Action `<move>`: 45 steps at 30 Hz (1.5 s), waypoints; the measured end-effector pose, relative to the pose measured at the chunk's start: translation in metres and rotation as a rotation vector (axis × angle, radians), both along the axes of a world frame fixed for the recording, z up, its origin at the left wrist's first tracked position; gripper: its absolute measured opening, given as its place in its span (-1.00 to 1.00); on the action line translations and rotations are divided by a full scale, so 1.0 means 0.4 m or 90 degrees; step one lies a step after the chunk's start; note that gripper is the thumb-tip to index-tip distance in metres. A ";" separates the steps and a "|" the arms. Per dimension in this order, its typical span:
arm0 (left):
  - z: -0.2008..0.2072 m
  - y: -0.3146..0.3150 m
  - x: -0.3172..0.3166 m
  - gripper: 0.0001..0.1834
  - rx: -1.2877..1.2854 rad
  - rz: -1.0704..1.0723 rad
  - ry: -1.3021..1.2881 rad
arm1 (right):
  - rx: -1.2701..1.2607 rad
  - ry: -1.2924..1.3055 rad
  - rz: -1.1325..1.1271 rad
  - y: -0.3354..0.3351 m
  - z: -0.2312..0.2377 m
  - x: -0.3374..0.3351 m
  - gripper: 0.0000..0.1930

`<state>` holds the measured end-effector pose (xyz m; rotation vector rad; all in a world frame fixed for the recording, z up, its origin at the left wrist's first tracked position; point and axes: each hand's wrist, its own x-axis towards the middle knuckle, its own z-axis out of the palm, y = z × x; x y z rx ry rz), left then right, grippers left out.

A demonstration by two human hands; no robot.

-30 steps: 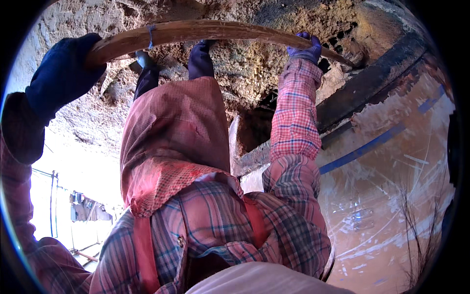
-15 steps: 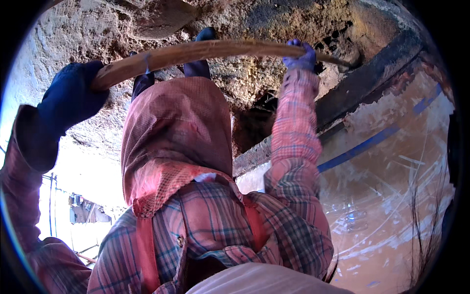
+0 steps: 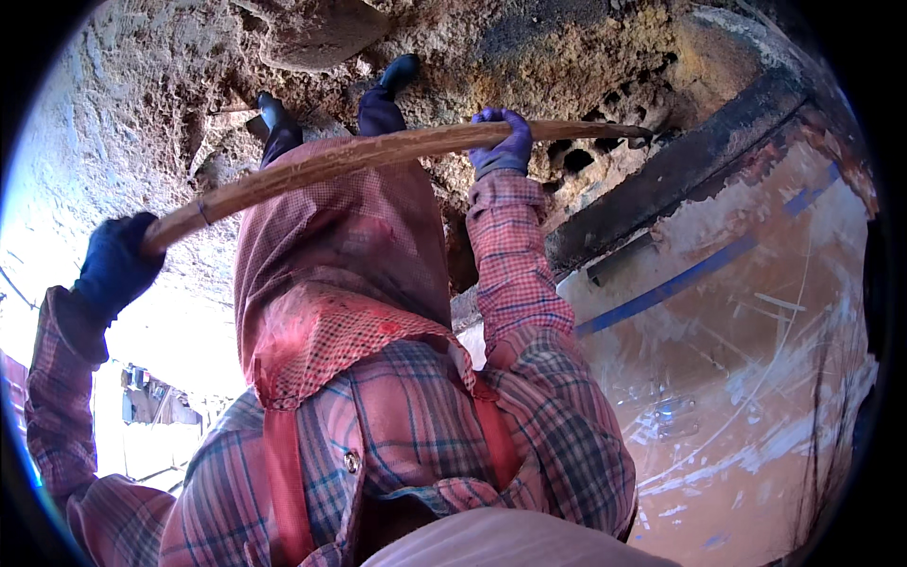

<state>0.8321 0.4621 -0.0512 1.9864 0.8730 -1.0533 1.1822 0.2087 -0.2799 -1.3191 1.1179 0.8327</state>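
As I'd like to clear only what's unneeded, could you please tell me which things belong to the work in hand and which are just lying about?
In use:
curved wooden pole, held by the left hand and right hand

Apparently just lying about:
dark, beam-like strip
scuffed brown panel, untouched

– What is seen on the right?
– Much of that side is taken up by a brown panel (image 3: pixel 718 364). It is marked by pale scrapes (image 3: pixel 779 301) and crossed by a broken blue stripe (image 3: pixel 675 285).
– How is it edged?
– Its upper side is bordered by a dark beam (image 3: pixel 680 180); near the rim it is partly screened by thin stalks (image 3: pixel 820 406).
– And elsewhere?
– The top is filled by rough ground (image 3: pixel 123 161), broken by a smooth lump (image 3: pixel 321 36). At far left, clutter (image 3: pixel 162 402) is blurred by glare.
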 end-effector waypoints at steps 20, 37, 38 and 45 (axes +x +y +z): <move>0.087 -0.059 -0.167 -0.87 -0.085 0.079 0.086 | -0.001 0.078 0.082 -0.021 -0.010 -0.115 -0.94; -0.253 -0.499 -0.123 -0.62 -0.143 0.139 0.047 | -0.052 0.042 0.125 -0.354 -0.207 0.100 -0.86; -0.274 -0.533 -0.120 -0.58 -0.113 0.023 0.112 | -0.147 0.060 0.119 -0.381 -0.239 0.098 -0.83; -0.417 -0.589 -0.198 -0.60 -0.083 0.114 0.112 | -0.177 -0.058 0.121 -0.460 -0.397 0.018 -0.81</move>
